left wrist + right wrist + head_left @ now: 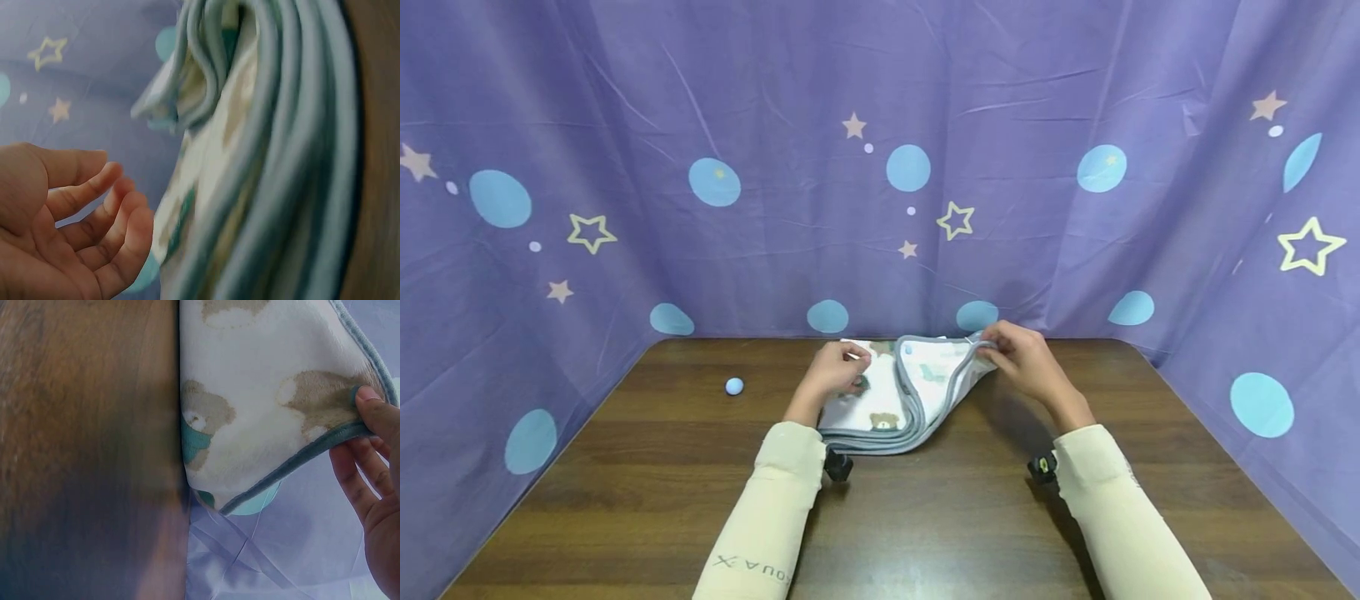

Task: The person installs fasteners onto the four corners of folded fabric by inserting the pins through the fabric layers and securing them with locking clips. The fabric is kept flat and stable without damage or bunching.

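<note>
A white blanket (857, 412) with bear prints and grey-blue edging lies folded in layers on the table. My right hand (1021, 358) pinches its edge between thumb and fingers, and the right part of the cloth is lifted off the table. In the right wrist view the raised blanket (250, 394) slopes up to the right hand (381, 456). Over the left part of the blanket hovers my left hand (838, 371), its fingers loosely bent. The left wrist view shows the left hand (75, 225) holding nothing, beside the stacked blanket edges (275, 156).
A small light-blue ball (734, 386) sits on the brown wooden table (647, 483), left of the blanket. A purple curtain (760, 250) with stars and blue dots hangs behind the table's far edge and along both sides.
</note>
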The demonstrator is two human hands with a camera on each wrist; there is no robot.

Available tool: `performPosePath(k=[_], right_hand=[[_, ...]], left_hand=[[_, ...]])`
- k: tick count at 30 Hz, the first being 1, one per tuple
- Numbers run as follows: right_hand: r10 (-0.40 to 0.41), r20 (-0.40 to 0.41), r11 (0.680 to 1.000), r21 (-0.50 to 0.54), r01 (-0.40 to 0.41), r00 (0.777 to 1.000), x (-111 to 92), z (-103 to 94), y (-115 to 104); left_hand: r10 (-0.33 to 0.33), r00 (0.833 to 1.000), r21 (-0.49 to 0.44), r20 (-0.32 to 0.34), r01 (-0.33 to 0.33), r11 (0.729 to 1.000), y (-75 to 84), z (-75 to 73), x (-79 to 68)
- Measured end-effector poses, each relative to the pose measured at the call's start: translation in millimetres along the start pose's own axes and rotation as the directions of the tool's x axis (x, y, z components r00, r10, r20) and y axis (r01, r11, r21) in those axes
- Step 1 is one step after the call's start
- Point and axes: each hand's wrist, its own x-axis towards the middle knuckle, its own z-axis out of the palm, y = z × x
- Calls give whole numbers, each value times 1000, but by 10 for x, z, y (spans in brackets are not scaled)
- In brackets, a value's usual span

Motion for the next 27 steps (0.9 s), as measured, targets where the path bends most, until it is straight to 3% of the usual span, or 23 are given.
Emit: performPosePath(k=[6, 13, 18, 23, 27], right_hand=[[25, 21, 1000, -7, -25, 999, 13, 0, -15], [47, 42, 999, -13, -47, 998, 4, -5, -21], [51, 48, 999, -19, -50, 998, 5, -3, -8], [47, 54, 999, -25, -46, 997, 11, 4, -8], [38, 48, 999, -26, -37, 998, 17, 0, -26]], left_hand=[[-66, 996, -7, -58, 65, 998, -197, -270, -5], [-113, 979, 50, -173, 123, 991, -395, -557, -33], [-131, 953, 61, -274, 153, 986, -462, -731, -97], [-124, 915, 108, -384, 178, 978, -500, -891, -185], [-134, 894, 151, -428, 217, 964, -517, -1021, -281]])
